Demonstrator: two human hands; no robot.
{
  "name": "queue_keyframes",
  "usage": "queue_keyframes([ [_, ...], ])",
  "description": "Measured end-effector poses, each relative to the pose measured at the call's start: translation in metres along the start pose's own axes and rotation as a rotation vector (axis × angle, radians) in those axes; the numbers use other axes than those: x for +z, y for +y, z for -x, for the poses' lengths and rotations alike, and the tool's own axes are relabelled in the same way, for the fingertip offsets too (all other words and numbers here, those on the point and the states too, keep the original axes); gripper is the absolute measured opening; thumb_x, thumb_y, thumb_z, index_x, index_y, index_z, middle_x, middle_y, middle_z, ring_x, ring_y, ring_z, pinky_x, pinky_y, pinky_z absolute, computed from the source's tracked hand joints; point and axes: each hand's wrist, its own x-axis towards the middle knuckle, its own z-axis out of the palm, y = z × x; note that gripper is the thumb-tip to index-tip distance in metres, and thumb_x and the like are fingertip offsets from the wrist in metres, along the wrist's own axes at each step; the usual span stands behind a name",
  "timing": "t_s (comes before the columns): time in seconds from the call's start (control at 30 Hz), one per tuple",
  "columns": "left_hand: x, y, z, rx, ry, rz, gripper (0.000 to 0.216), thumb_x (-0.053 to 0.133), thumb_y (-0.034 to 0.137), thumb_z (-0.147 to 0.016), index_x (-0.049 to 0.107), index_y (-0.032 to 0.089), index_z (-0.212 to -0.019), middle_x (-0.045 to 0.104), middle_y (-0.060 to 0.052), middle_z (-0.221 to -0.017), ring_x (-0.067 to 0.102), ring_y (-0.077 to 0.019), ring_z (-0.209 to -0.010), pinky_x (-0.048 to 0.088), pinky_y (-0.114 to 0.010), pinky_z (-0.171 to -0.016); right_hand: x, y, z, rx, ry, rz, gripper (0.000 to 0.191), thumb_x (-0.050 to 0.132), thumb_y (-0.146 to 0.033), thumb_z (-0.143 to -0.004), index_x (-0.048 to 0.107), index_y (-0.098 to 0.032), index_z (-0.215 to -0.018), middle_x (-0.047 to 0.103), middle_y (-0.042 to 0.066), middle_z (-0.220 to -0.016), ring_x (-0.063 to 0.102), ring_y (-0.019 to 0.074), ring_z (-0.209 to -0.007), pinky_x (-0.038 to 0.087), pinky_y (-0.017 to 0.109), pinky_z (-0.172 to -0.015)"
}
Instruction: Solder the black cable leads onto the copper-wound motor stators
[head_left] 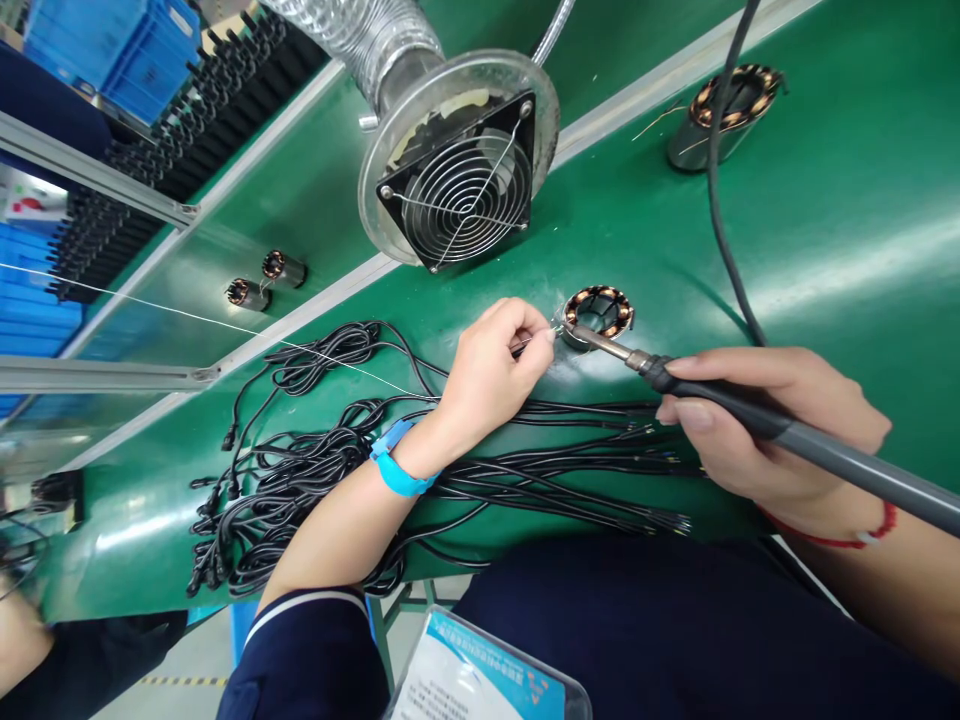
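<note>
My right hand (772, 420) is wrapped round a soldering iron (750, 408), whose metal tip points left and reaches the near edge of a motor stator (598, 312) with copper windings. At that same edge, my left hand (501, 355) pinches a thin solder wire (337, 360), which trails back to the left across the bench. The wire's end and the iron's tip meet beside the stator; the exact contact is too small to make out. Black cables (555, 470) with stripped ends lie under my left forearm.
A fume extractor fan (466, 205) on a foil duct hangs just beyond my hands. Another stator (724, 120) stands at the back right, behind the iron's grey cord (716, 200). Two smaller stators (274, 275) sit beyond the metal rail. Another person's arm (22, 640) shows at lower left.
</note>
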Motion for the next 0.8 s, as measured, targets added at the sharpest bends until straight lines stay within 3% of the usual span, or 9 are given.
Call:
queue_keyframes([
  [0.37, 0.001, -0.002, -0.001, 0.028, 0.017, 0.02, 0.016, 0.058, 0.009, -0.084, 0.053, 0.018, -0.073, 0.054, 0.004, -0.069, 0.05, -0.0095, -0.067, 0.04, -0.024, -0.065, -0.001, -0.001, 0.003, 0.014, -0.013, -0.023, 0.017, 0.065, -0.024, -0.094, 0.068, -0.024, -0.111, 0.075, 0.003, -0.089, 0.066, 0.0116, -0.057, 0.049, 0.023, -0.044],
  [0.5, 0.001, -0.003, -0.001, 0.03, 0.021, 0.028, 0.015, 0.058, 0.009, -0.084, 0.054, 0.018, -0.073, 0.054, 0.004, -0.068, 0.05, -0.0094, -0.066, 0.04, -0.024, -0.064, -0.001, -0.004, -0.003, 0.017, 0.008, 0.008, 0.028, 0.069, -0.021, -0.092, 0.067, -0.024, -0.12, 0.076, 0.005, -0.099, 0.074, 0.0165, -0.083, 0.061, 0.026, -0.071],
  [0.63, 0.0, -0.002, -0.001, 0.013, 0.012, 0.005, 0.014, 0.058, 0.01, -0.084, 0.055, 0.018, -0.074, 0.054, 0.004, -0.069, 0.05, -0.0095, -0.066, 0.04, -0.024, -0.064, -0.003, -0.018, -0.025, 0.09, -0.127, 0.07, 0.037, 0.065, -0.02, -0.096, 0.061, -0.026, -0.132, 0.076, 0.001, -0.108, 0.073, 0.0145, -0.1, 0.059, 0.026, -0.094],
  [0.8, -0.002, 0.0, -0.002, -0.014, -0.002, -0.04, 0.014, 0.059, 0.01, -0.085, 0.055, 0.018, -0.074, 0.054, 0.003, -0.069, 0.05, -0.01, -0.066, 0.039, -0.024, -0.065, 0.003, -0.023, -0.047, 0.153, -0.241, 0.104, 0.038, 0.054, -0.027, -0.103, 0.055, -0.028, -0.141, 0.074, 0.0, -0.118, 0.073, 0.0163, -0.102, 0.062, 0.027, -0.085],
])
